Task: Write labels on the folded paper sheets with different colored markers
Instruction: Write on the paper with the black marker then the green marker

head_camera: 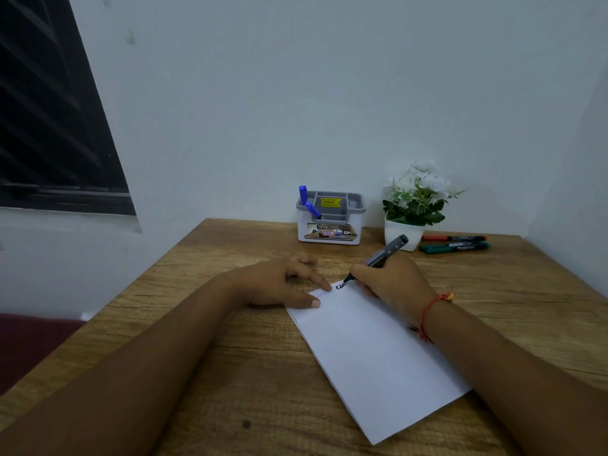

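Mid-label, black ink. My right hand (391, 284) grips the black marker (386, 251), fingers (362, 269) curled round the barrel low down, tip touching the folded sheet (378, 357) at its far edge, where a few black letters (341, 286) are down. My left hand (279, 284) lies flat with its fingers relaxed, index and thumb pressing the sheet's far-left corner onto the bench (230, 357). The sheet lies skewed, its long side running toward my right forearm, which rests on its right edge. Notes for this step: the writing line sits close to the paper's edge, so short strokes and light pressure, or the tip runs off onto the wood. The left index is just beside the first letter, so fresh ink could smear; I'd press straight down, not drag. The letters head toward my right hand, so there's room, but the palm may cover wet ink. Other colours for later: red marker (454, 238) and green marker (455, 247) lie capped by the plant pot (404, 232), blue markers (307, 202) stand in the holder (330, 222). Can't see where the black cap is.
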`<state>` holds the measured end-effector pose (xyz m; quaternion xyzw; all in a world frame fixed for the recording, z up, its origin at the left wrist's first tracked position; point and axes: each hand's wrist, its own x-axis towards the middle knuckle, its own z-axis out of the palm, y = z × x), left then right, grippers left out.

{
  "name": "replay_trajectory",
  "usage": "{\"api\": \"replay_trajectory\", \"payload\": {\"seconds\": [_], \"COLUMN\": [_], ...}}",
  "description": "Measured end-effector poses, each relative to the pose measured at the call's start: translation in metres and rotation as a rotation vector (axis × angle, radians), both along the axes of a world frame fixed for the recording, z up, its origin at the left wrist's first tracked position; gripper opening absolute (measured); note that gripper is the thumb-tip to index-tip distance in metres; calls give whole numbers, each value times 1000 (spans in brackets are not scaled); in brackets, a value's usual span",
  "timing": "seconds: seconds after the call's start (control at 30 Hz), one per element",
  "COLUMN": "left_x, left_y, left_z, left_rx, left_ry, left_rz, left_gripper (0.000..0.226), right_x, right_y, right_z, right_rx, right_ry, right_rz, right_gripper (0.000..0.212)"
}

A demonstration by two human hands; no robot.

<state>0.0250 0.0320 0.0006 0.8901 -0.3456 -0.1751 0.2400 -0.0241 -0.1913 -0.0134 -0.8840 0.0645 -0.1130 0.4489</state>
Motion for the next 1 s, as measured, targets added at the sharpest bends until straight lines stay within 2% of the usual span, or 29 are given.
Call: {"api": "replay_trajectory", "payload": {"seconds": [0.67, 1.0], "left_x": [3, 2], "left_y": [0, 0], "left_z": [-2, -2], "left_rx": [0, 2], "left_ry": [-15, -9], "left_rz": [-9, -4], "left_gripper": [36, 35], "right_x": [2, 5], "right_y": [0, -2], "right_z": [0, -1], "right_rx": [-8, 63], "right_ry": [16, 21], "right_rz": [-49, -85], "right_gripper": [27, 27]}}
